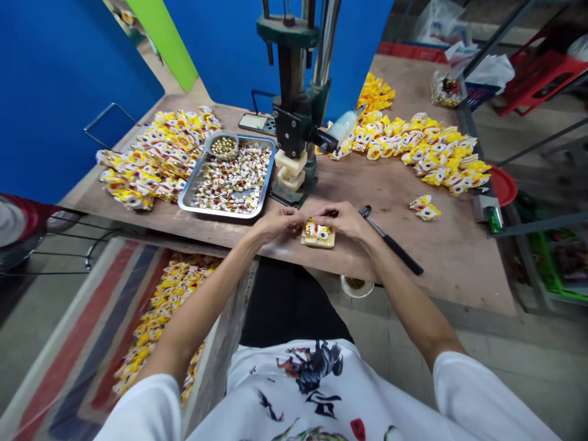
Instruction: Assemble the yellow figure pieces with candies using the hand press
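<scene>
On the table's front edge, a small cream block (pixel 318 244) cradles yellow-and-white plastic figure pieces (pixel 318 231) with red and black markings. My left hand (pixel 281 223) is at the block's left side, its fingers bent and pressed together; what they hold is too small to make out. From the right, my right hand (pixel 343 219) reaches over the block's back edge. Its thumb and fingers close at the top of the pieces, and the fingertips are partly hidden. Just right of that hand lies a black-handled metal tool (pixel 395 246).
A green hand press (pixel 294 92) with cream blocks stands behind my hands. Left of it are a metal tray (pixel 215 214) of small white-and-gold parts and a figure heap (pixel 156 159). More figures (pixel 427 147) lie right. A striped-sheet-lined box (pixel 96 318) is below left.
</scene>
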{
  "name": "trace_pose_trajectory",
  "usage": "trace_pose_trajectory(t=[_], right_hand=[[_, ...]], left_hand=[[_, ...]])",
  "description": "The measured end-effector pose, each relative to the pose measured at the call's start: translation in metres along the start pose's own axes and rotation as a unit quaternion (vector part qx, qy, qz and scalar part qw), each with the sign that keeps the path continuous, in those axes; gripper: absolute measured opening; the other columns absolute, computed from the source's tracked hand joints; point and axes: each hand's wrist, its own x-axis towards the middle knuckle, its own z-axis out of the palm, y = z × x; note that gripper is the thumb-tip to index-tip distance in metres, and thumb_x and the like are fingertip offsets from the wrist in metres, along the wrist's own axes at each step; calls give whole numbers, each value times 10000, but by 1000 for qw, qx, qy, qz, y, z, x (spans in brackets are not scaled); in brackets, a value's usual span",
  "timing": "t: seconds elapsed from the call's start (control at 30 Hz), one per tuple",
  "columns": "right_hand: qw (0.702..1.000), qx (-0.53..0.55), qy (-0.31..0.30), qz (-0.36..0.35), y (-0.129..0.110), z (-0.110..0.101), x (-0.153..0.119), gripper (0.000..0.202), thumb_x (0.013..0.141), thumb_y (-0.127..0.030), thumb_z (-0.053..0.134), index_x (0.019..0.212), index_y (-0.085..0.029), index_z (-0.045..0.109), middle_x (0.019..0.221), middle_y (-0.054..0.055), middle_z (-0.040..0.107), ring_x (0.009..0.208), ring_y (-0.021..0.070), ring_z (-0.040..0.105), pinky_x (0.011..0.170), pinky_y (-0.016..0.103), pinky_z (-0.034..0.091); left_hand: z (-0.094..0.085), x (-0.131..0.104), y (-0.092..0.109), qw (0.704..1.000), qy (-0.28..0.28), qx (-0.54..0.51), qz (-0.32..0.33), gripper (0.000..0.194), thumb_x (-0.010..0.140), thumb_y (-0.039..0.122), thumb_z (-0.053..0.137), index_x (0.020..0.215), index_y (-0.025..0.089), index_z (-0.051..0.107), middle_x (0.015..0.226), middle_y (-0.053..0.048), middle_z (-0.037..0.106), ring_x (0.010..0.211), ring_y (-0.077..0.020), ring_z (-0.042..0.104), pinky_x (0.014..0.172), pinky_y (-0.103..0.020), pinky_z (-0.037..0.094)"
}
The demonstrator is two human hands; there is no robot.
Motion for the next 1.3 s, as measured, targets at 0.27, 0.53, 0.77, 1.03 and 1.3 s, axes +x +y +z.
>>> trace_pose_trajectory(t=[0.27, 0.53, 0.77, 1.03, 1.3], right_hand=[[999, 1, -37, 11, 6, -2, 13, 367, 792, -540, 930, 935, -206, 876, 890, 40, 845, 776, 205, 737, 712, 316, 571], [966, -184, 173, -62, 1, -42, -40, 477, 1028, -660, 699, 1232, -237, 779, 1286, 93, 793, 1143, 260, 718, 1006, 405, 579], [909, -334, 239, 69, 70, -82, -122, 570, 942, -790, 663, 921, -222, 705, 914, 125, 757, 878, 303, 710, 824, 456, 575], [906, -252, 321, -113, -20, -26, -98, 407, 1097, -449, 624, 1464, -315, 736, 1393, 94, 780, 1232, 319, 756, 1125, 499, 591], [924, -266, 254, -106, 10, -29, -99, 436, 1072, -318, 570, 1454, -279, 776, 1367, 90, 803, 1258, 301, 758, 1141, 469, 610]], left_hand=[[-8, 25, 14, 987, 6, -52, -149, 207, 655, 127, 936, 688, 120, 731, 726, -64, 698, 663, -127, 619, 622, -242, 532], [3, 22, 8, 984, 78, -70, -142, 197, 605, 99, 908, 704, 133, 741, 757, -73, 728, 681, -135, 650, 610, -223, 562], [11, 16, 1, 990, 84, -64, -93, 274, 572, 183, 882, 621, 178, 613, 640, 7, 594, 654, -120, 583, 665, -255, 558], [11, 18, 5, 989, 85, -57, -105, 238, 564, 142, 818, 613, 174, 587, 666, 6, 582, 658, -111, 549, 670, -261, 533], [11, 16, -4, 992, 77, -66, -73, 339, 586, 210, 922, 675, 182, 596, 707, 4, 616, 704, -124, 594, 704, -260, 545]])
